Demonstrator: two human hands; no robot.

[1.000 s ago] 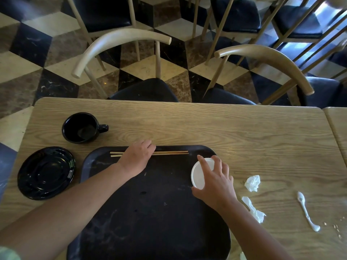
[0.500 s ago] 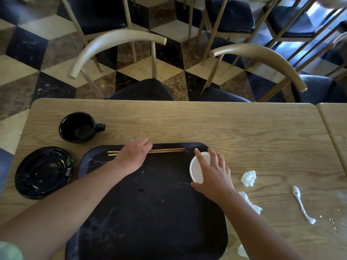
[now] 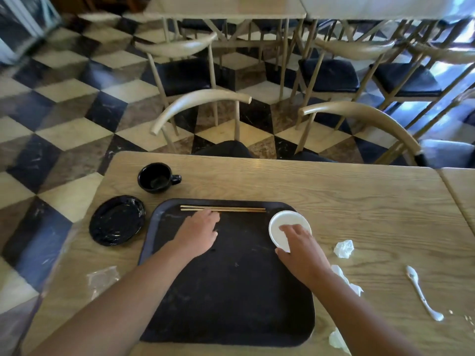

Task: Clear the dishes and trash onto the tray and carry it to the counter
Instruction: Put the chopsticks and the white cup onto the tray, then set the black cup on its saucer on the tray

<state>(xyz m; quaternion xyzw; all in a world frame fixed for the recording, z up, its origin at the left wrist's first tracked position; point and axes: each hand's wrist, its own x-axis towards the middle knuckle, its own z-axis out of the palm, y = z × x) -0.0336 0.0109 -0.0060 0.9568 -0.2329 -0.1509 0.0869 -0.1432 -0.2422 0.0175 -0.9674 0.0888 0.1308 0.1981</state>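
Note:
A black tray lies on the wooden table in front of me. Two wooden chopsticks rest along its far edge. My left hand lies flat on the tray just short of the chopsticks, fingers apart, holding nothing. A small white bowl sits at the tray's far right corner. My right hand grips its near rim, fingers inside and thumb outside. A black cup and a black plate stand on the table left of the tray.
Right of the tray lie a crumpled napkin, more tissue beside my forearm, and a white spoon. A clear wrapper lies at the near left. Two chairs stand beyond the far edge.
My left hand has drawn back off the chopsticks, which stay on the tray. My right hand slid to the bowl's near rim. The view has tilted up.

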